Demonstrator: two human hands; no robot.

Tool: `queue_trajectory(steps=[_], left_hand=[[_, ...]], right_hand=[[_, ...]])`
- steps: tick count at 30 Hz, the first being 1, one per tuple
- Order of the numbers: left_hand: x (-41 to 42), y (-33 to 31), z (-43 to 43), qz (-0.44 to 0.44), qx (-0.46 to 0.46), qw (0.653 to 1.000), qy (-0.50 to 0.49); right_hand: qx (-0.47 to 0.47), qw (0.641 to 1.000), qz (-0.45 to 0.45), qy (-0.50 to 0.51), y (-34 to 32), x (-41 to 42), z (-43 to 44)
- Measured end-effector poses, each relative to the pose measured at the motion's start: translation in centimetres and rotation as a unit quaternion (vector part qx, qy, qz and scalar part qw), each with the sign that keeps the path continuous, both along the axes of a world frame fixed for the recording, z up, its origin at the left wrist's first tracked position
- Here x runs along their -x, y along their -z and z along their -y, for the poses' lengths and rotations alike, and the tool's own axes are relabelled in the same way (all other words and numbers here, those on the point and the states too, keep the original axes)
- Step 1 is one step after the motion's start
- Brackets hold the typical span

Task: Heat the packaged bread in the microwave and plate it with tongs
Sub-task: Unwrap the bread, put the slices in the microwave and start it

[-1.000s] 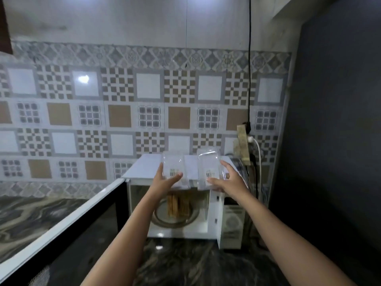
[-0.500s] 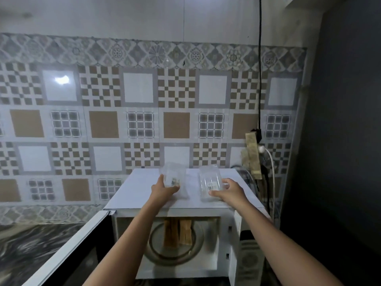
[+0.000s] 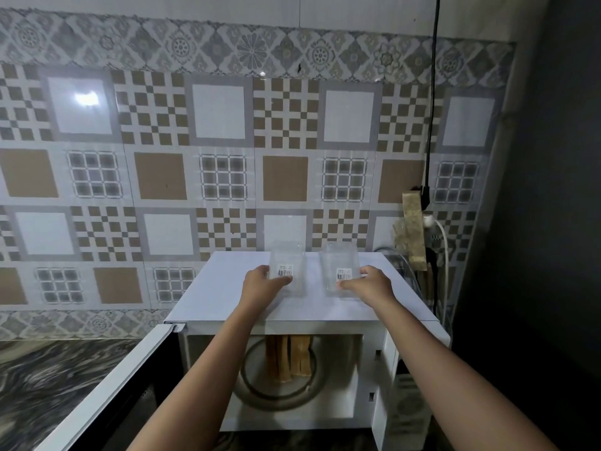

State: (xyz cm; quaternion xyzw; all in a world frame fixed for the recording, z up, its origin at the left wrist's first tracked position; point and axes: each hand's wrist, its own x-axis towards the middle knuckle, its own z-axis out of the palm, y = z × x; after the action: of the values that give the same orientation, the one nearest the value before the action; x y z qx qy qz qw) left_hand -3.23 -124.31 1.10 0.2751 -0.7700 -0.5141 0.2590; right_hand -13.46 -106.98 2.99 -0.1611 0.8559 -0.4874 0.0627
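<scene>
Bread [image 3: 287,356] sits inside microwave [image 3: 227,288], door [image 3: 107,385] open.
Left hand [image 3: 263,284] grips left pack [image 3: 287,265], right hand [image 3: 370,284] right pack [image 3: 341,265], at near ends; judged light, flimsy, crushable: hold gently.

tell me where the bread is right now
Head view, low centre: the bread sits on the glass turntable inside the open microwave, below the two clear containers held on its top.

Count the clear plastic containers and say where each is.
2, both on the microwave top: left container in the left hand, right container in the right hand.
</scene>
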Motion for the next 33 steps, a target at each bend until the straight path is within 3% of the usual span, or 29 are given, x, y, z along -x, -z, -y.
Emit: queue_trajectory(steps=[19,23,33], left_hand=[[-4.2,-0.1,-2.3,0.031,0.035,0.997,-0.064],[-8.4,-0.2,-4.7,0.022,0.051,0.995,-0.079],[-24.6,-0.9,-11.1,-0.036,0.202,0.963,-0.174]], right_hand=[[0.044,0.999,0.011,0.017,0.1,-3.4,-2.9],[0.048,0.999,0.025,-0.008,0.2,-6.3,-5.2],[0.028,0.990,0.032,-0.134,1.8,-19.3,-5.8]])
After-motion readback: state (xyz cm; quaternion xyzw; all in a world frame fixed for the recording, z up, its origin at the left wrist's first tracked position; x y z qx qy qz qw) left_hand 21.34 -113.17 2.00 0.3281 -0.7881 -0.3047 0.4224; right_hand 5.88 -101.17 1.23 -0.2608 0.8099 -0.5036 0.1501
